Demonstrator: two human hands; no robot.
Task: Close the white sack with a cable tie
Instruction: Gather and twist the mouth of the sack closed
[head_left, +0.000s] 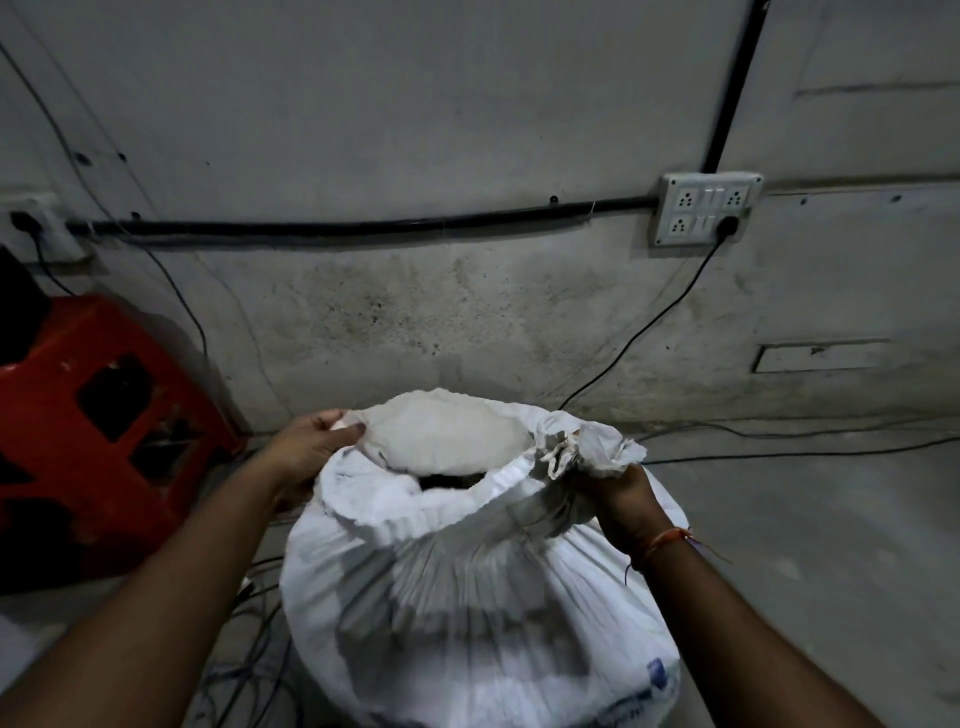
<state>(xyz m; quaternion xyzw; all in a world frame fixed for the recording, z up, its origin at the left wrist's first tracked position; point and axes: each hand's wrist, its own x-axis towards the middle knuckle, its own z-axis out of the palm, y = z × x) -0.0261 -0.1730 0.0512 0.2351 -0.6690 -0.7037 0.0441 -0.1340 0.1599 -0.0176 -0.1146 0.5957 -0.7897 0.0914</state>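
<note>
Blue print low on the white sack (467, 597) was too blurred to read. The sack stood on the floor between my arms, mouth open; my left hand (306, 447) pinched its far-left rim, my right hand (618, 499) clenched the bunched right rim

Two bare forearms, no sleeves in view. Thin orange thread band (670, 540) tied round the wrist just below the right hand (621, 501), loose ends trailing outward from the knot. Left hand (306, 447) and its wrist unadorned: no ring, watch or glove visible on either.
</note>
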